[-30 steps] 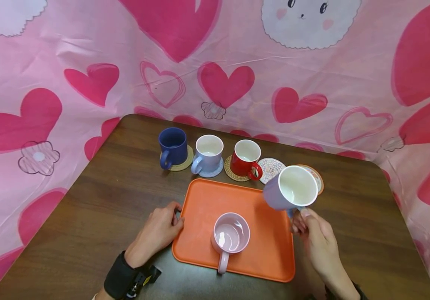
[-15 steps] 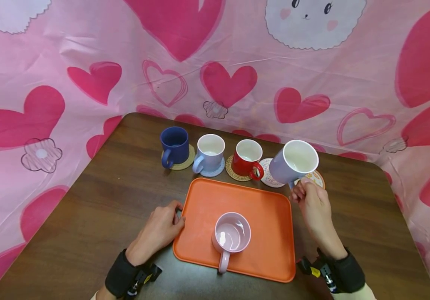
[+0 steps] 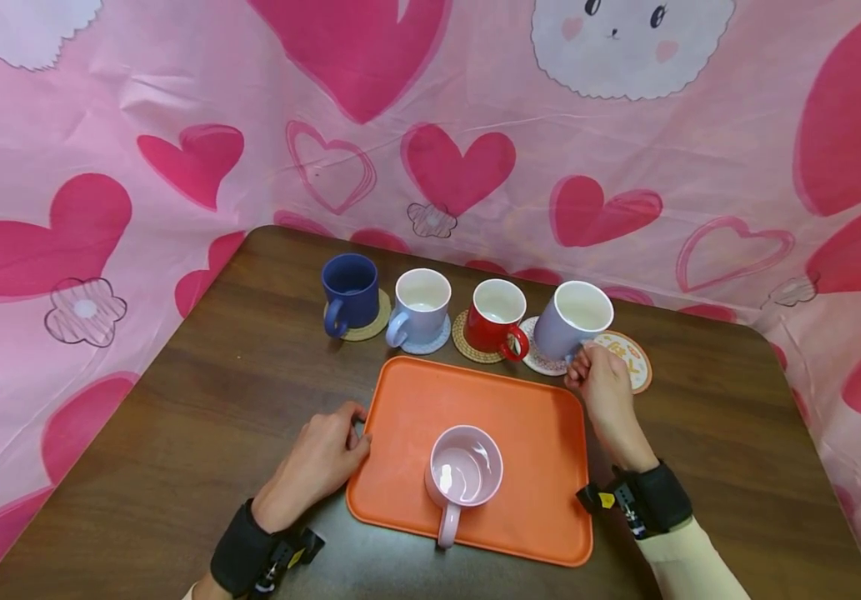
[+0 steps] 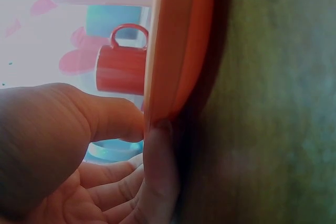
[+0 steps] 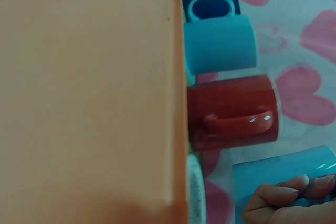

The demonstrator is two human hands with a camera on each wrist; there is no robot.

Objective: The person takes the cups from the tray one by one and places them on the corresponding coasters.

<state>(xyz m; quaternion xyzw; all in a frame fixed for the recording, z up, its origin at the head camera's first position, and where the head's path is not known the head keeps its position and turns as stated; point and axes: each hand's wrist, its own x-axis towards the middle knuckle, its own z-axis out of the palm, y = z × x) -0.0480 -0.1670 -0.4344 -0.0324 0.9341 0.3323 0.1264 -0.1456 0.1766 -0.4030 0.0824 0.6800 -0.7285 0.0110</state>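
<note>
My right hand (image 3: 601, 385) grips the handle of a lavender mug (image 3: 559, 332) with a white inside. The mug is upright over a speckled white coaster (image 3: 539, 362); in the right wrist view a gap shows between its base and the coaster (image 5: 196, 192). At the near left, my left hand (image 3: 321, 450) pinches the rim of an orange tray (image 3: 543, 492), thumb on top and a finger beneath in the left wrist view. A pink mug (image 3: 466, 467) stands on the tray, its handle pointing toward me.
Left of the lavender mug, a red mug (image 3: 486, 329), a light blue mug (image 3: 418, 321) and a dark blue mug (image 3: 353, 296) stand on coasters. An orange-rimmed coaster (image 3: 631, 358) lies right of my right hand. A pink heart-patterned cloth (image 3: 468, 75) hangs behind the table.
My right hand has carried the lavender mug away from over the tray, back to the row, then left and down over the speckled coaster. My left hand has stayed at the tray.
</note>
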